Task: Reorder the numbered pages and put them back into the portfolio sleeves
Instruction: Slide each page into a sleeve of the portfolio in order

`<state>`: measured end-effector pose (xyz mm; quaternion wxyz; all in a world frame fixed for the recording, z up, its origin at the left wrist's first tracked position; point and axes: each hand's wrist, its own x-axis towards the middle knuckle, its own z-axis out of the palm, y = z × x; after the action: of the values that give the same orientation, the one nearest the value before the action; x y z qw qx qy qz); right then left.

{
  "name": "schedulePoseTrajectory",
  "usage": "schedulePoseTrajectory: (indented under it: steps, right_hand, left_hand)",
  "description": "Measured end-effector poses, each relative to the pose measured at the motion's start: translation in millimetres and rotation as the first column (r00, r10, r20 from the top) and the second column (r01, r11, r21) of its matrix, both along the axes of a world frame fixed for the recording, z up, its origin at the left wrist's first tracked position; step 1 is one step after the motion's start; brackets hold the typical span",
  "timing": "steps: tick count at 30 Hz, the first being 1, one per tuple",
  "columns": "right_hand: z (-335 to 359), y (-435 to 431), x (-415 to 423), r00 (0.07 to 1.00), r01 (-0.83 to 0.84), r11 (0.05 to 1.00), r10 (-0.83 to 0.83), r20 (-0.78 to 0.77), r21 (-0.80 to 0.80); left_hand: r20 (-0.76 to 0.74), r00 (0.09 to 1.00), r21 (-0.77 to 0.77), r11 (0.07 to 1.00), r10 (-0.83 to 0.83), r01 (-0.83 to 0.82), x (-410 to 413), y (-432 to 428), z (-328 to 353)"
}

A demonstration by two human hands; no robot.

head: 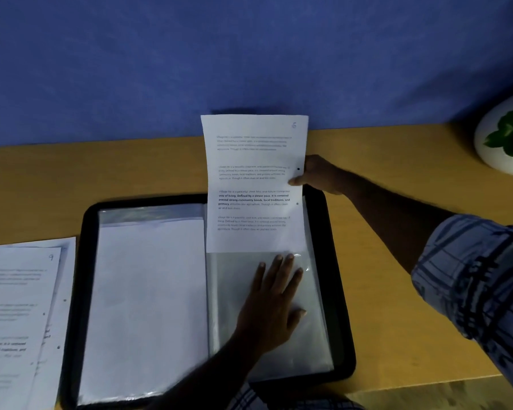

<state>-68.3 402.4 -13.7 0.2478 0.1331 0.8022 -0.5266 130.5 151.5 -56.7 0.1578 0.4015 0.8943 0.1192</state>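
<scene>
**Step in hand:** feeding the page (253,161) marked 6 into the right-hand sleeve (311,344) of the open portfolio (342,291).

**Hands:** The right hand (317,174) pinches the page's 3 o'clock edge about halfway up, thumb on the front. The left hand (274,294) lies flat on the sleeve with fingers straight and spread. It grips nothing, and its fingertips reach the page's bottom edge.

**Location:** The page covers the 12 o'clock half of the sleeve and runs on past the portfolio's far rim. It cannot be told whether its bottom edge is already inside the sleeve mouth.

**Orientation:** The long axis runs 12 to 6, nearly parallel to the spine. The top edge, with the number at its right corner, points to 12. The print reads upright to the wearer.

**Advice:**
- Keep the flat hand pinning the plastic so that it does not ride along.
- Push straight toward 6, with both lower corners level.
- Move the pinch higher as the page sinks.
- A skewed entry would probably jam a corner or buckle the sheet.

**Other:** A stack (15,306) topped by a 9 lies at 9 o'clock of the portfolio.
</scene>
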Motion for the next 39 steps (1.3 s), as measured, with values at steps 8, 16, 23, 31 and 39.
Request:
schedulePoseTrajectory:
  steps: [8, 16, 23, 31, 39]
  right_hand:
    - [4, -13, -12, 0.953, 0.269, 0.946, -0.288, -0.091, -0.184]
    - [-1, -13, -10, 0.986, 0.161, 0.987, -0.161, -0.051, -0.002]
    - [11, -5, -5, 0.995, -0.093, 0.992, 0.089, 0.050, 0.086]
    - [22, -26, -55, 0.930, 0.104, 0.905, 0.058, -0.362, 0.413]
    - [13, -42, -92, 0.886, -0.259, 0.759, 0.433, -0.166, 0.597]
  left_hand:
    - [-0.040, 0.998, 0.013, 0.999, 0.051, -0.051, -14, -1, 8]
    - [-0.107, 0.982, -0.032, 0.987, 0.153, -0.157, -48, -29, 3]
    - [-0.091, 0.988, -0.052, 0.991, 0.121, -0.126, -54, -27, 1]
    - [-0.103, 0.985, -0.025, 0.989, 0.140, -0.143, -57, -30, 1]
    - [-0.106, 0.983, 0.012, 0.989, 0.147, -0.147, -56, -30, -3]
